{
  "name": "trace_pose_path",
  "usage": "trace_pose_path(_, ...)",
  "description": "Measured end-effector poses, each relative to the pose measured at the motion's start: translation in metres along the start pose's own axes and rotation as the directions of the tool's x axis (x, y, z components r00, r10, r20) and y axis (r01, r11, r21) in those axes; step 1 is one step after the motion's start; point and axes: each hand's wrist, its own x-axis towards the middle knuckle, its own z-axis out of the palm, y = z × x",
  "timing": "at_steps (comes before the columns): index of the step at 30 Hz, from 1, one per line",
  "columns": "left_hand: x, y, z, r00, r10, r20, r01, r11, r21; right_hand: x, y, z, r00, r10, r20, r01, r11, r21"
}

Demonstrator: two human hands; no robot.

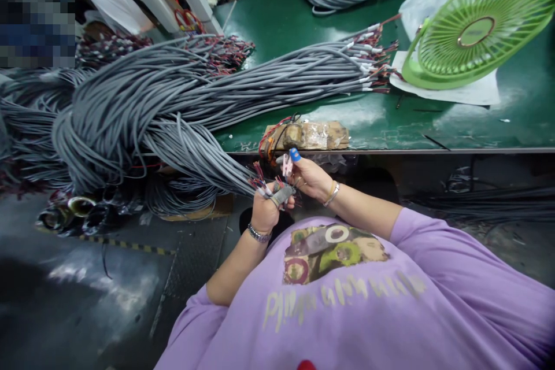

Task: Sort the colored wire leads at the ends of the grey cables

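Gray cable end [281,193] near frame centre, left hand [263,211] fisted round it, red-white wire tips [260,176] fanning at its 11 o'clock. Right hand [310,180], blue finger cot [295,155] on, pinching small pale piece [287,165] at 12 o'clock of cable end. Cable bundle [143,110] trails off toward 10 o'clock. I judge step: working wire tips singly; next move calls for fine pinch, tips kept apart.

Grey cables [130,104], seemingly red ends [259,175]; green fan [477,29]
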Motion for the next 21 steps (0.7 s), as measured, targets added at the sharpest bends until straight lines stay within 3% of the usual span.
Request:
trace_pose_path(13,-0.014,0.007,-0.005,0.999,0.044,-0.002,-0.044,0.999,0.026,-0.006,-0.007,-0.01,0.973,0.171,0.158,-0.17,0.985,-0.02)
trace_pose_path(21,-0.017,0.014,-0.007,0.998,-0.002,-0.064,0.008,0.996,0.088,-0.01,-0.005,-0.011,0.994,0.023,0.108,-0.017,0.998,-0.058)
